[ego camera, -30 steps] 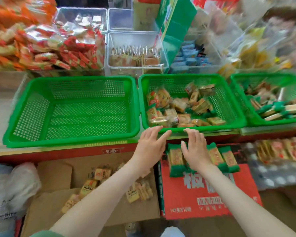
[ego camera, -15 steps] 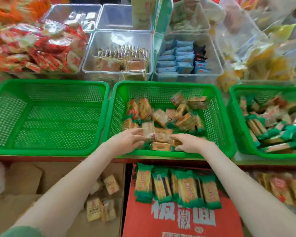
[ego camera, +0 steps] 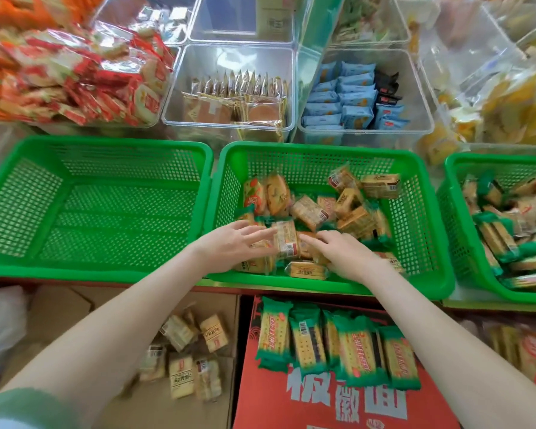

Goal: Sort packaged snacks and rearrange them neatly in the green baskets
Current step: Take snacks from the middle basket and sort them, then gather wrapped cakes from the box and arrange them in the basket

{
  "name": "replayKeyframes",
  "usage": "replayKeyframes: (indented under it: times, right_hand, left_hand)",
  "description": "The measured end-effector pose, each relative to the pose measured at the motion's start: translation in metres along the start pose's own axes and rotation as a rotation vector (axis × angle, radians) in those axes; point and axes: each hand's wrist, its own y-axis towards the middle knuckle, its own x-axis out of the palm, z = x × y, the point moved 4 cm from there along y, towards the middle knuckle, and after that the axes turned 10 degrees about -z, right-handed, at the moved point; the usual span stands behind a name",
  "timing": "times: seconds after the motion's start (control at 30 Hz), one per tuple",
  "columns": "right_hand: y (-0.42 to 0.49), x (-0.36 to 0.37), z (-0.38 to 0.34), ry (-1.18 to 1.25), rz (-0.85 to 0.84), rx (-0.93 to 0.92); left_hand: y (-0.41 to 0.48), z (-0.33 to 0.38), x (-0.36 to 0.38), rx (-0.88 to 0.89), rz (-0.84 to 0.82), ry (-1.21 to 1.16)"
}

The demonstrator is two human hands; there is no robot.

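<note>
1. The middle green basket (ego camera: 322, 149) held a loose heap of small snack packets (ego camera: 350, 209), mostly tan and orange-yellow in clear wrappers, some with barcode stickers, lying at all angles and crowded toward its near and right parts.
2. The left hand (ego camera: 229, 246) reached over the basket's near rim with its fingers straight and spread; the tips touched the side of one clear-wrapped biscuit packet (ego camera: 287, 239), which stood tilted on the heap with a barcode at its lower end. The fingers closed around nothing.
3. The right hand (ego camera: 344, 256) lay palm down on the packets just to the right of that biscuit packet, with the fingers stretched out flat toward it. It gripped nothing that showed.
4. The left green basket (ego camera: 106, 141) stood touching the middle one, its mesh floor bare.
5. The right green basket (ego camera: 460, 164) held a heap of longer cracker packs with green ends.
6. Nearer the person, below the baskets, five green-edged cracker packs (ego camera: 338, 348) lay side by side on a red carton (ego camera: 322, 407).
7. To the carton's left, a brown cardboard box (ego camera: 75, 308) held several small pale packets (ego camera: 183, 357).
</note>
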Motion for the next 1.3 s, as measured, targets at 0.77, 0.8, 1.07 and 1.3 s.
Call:
replayKeyframes:
  times: [0.77, 0.8, 1.07, 1.3]
  right_hand:
    - [0.035, -0.001, 0.024, -0.011, -0.031, 0.202]
    - [0.034, -0.002, 0.023, -0.014, -0.011, 0.195]
    - [0.022, 0.000, 0.018, 0.017, 0.072, 0.217]
    - [0.004, -0.011, 0.014, 0.001, 0.121, 0.231]
  left_hand:
    - [0.033, -0.026, 0.004, 0.037, 0.166, 0.264]
    - [0.032, -0.027, 0.004, 0.001, 0.222, 0.274]
    - [0.035, -0.020, 0.002, -0.321, 0.065, -0.339]
    - [0.042, -0.021, 0.004, -0.323, 0.156, -0.267]
